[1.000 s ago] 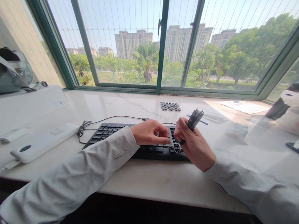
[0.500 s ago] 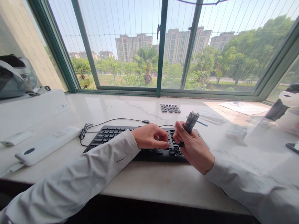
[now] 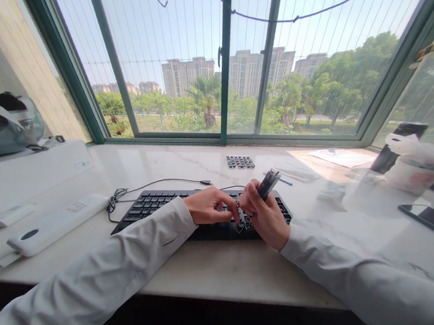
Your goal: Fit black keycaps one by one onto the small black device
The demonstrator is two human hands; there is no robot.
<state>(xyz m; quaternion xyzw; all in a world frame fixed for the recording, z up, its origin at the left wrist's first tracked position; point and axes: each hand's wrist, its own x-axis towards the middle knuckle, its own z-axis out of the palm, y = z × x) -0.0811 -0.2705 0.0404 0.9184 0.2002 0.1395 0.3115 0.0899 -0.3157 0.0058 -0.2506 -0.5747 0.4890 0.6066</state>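
Pale worktop (image 3: 206,268) bears, at lower centre, a keyboard (image 3: 151,205), the right hand's (image 3: 264,216) grip closed round a tool (image 3: 268,184), seemingly tilted so its lower end reaches there; whether the left hand's (image 3: 210,206) curled grip holds anything, I cannot tell.

The keyboard (image 3: 156,202) is lying flat, long and black. Toward its left end, dark keys are sitting in even rows; toward its right end, open square sockets are showing. Part of its middle is hiding from view. The tool (image 3: 268,184), dark grey and slim, is slanting above the keyboard's right part, its lower portion disappearing into the right hand (image 3: 264,211), its upper end leaning rightward, small prongs projecting from the top. Beyond the keyboard and well apart from it, loose keys (image 3: 240,161) are lying grouped in neat rows.
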